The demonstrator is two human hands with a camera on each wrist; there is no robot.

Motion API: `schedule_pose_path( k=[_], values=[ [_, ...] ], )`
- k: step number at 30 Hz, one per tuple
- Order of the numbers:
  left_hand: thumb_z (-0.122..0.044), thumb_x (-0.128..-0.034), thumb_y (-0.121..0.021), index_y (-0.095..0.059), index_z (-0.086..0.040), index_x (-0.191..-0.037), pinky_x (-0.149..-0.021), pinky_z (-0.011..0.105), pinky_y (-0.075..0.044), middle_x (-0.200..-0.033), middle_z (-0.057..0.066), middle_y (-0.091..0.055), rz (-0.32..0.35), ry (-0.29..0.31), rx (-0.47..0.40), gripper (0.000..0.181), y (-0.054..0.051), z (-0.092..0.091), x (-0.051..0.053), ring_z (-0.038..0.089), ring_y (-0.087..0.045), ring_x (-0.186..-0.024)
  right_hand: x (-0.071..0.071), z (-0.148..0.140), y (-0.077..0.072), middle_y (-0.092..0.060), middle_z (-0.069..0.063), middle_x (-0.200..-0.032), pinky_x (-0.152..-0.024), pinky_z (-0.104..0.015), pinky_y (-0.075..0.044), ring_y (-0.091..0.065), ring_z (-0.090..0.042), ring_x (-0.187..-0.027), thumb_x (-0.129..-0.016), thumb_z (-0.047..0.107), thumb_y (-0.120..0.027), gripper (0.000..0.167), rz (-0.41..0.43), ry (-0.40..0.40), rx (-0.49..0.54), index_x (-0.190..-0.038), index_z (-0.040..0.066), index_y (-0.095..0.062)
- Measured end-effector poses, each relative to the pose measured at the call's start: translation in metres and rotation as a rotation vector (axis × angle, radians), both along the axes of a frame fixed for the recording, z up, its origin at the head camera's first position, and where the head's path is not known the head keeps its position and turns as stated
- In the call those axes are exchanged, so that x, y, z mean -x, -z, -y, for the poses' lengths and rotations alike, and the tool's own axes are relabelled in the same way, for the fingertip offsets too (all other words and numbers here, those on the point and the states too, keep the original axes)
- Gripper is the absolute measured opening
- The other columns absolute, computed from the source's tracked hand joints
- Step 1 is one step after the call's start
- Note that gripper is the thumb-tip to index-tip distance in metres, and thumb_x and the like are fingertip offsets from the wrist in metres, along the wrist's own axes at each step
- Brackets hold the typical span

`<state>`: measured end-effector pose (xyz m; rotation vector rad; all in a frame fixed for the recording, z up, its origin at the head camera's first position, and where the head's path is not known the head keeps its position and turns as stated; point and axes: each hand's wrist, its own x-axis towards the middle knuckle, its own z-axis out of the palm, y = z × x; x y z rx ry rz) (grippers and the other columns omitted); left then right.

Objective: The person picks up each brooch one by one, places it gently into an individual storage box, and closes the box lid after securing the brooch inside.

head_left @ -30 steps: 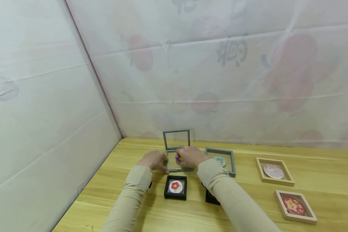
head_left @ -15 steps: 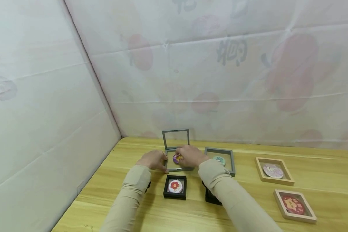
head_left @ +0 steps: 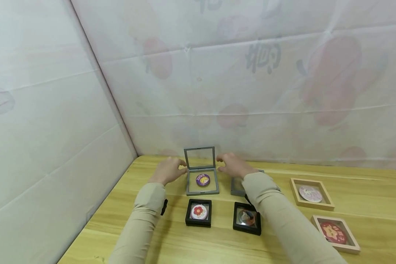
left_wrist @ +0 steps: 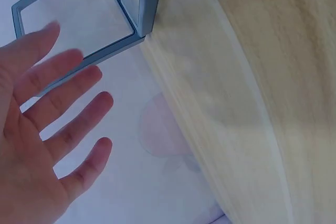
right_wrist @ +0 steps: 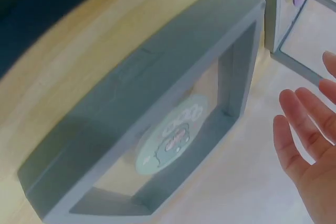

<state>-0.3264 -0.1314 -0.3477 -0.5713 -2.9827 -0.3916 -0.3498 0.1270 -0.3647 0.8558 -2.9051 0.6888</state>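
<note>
A grey hinged display frame (head_left: pixel 202 192) lies on the table with its clear lid (head_left: pixel 200 148) raised at the back. On its film rests a purple round badge (head_left: pixel 202 180) with a yellow figure. My left hand (head_left: pixel 167 170) hovers at the lid's left side, fingers extended and holding nothing; the left wrist view shows its spread fingers (left_wrist: pixel 79 129). To the lid's right is my right hand (head_left: pixel 235 166), also holding nothing, with relaxed fingers (right_wrist: pixel 296 111). Beneath the right forearm sits a second grey frame (right_wrist: pixel 157 77) with a mint-green badge (right_wrist: pixel 173 135), hidden in the head view.
Nearer the front lie a black frame (head_left: pixel 198 223) with a red-flower badge (head_left: pixel 199 212) and another black frame (head_left: pixel 247 229). Two wooden frames (head_left: pixel 330 206) (head_left: pixel 344 248) with badges stand at the right. A printed cloth wall (head_left: pixel 198 91) rises behind the table.
My right hand has let go of the purple badge, leaving it in the frame, and moved up and right. My left hand has left the frame's left edge and moved up beside the lid.
</note>
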Motion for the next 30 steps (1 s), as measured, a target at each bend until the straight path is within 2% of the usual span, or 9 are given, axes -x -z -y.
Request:
schedule_pose_path(
  k=[6,13,18,24,27,30],
  values=[
    [-0.027,-0.0991,-0.068,-0.063,0.003,-0.134,-0.094,0.052,-0.052,-0.124,0.018,-0.069,-0.007,-0.06,-0.041,0.046,0.0,0.002,0.003,0.036,-0.067,-0.11,0.0,-0.003,-0.005,-0.058,-0.028,-0.134,-0.103,-0.053,-0.045,-0.054,-0.044,-0.124,-0.098,0.008,-0.066,0.047,0.049,0.043,0.055,-0.139,-0.009,-0.051],
    [-0.026,-0.1028,-0.062,-0.053,0.005,-0.143,-0.102,0.055,-0.046,-0.136,0.022,-0.06,0.062,-0.102,-0.25,0.052,0.002,0.004,0.011,0.041,-0.057,-0.125,0.001,0.0,-0.012,-0.053,-0.03,-0.139,-0.098,-0.052,-0.05,-0.057,-0.046,-0.119,-0.098,0.007,-0.064,0.052,0.113,0.087,0.239,-0.144,-0.01,-0.045],
    [-0.026,-0.1048,-0.059,-0.043,0.008,-0.149,-0.106,0.054,-0.042,-0.143,0.025,-0.053,0.102,-0.082,-0.397,0.058,-0.001,0.0,0.014,0.042,-0.054,-0.127,0.002,0.002,-0.017,-0.049,-0.032,-0.142,-0.095,-0.051,-0.052,-0.058,-0.047,-0.119,-0.098,0.007,-0.065,0.059,0.139,0.11,0.338,-0.148,-0.01,-0.039],
    [-0.028,-0.1102,-0.046,-0.034,0.006,-0.154,-0.11,0.054,-0.038,-0.153,0.025,-0.043,0.198,-0.074,-0.556,0.057,-0.003,-0.005,0.018,0.041,-0.044,-0.137,0.002,0.005,-0.021,-0.047,-0.03,-0.146,-0.102,-0.053,-0.046,-0.05,-0.047,-0.129,-0.1,0.01,-0.063,0.064,0.17,0.09,0.356,-0.153,-0.008,-0.032],
    [-0.028,-0.1117,-0.041,-0.034,0.006,-0.154,-0.112,0.055,-0.035,-0.152,0.025,-0.044,0.221,-0.079,-0.613,0.054,-0.005,-0.006,0.02,0.041,-0.041,-0.14,0.002,0.007,-0.022,-0.047,-0.029,-0.146,-0.104,-0.055,-0.044,-0.048,-0.047,-0.131,-0.102,0.013,-0.061,0.063,0.179,0.09,0.371,-0.154,-0.005,-0.032],
    [-0.026,-0.112,-0.04,-0.038,0.007,-0.152,-0.111,0.056,-0.035,-0.149,0.028,-0.046,0.226,-0.076,-0.634,0.052,-0.005,-0.006,0.021,0.042,-0.042,-0.138,0.001,0.009,-0.023,-0.048,-0.029,-0.145,-0.104,-0.055,-0.044,-0.048,-0.046,-0.13,-0.103,0.014,-0.06,0.061,0.185,0.096,0.378,-0.154,-0.004,-0.033]
  ],
)
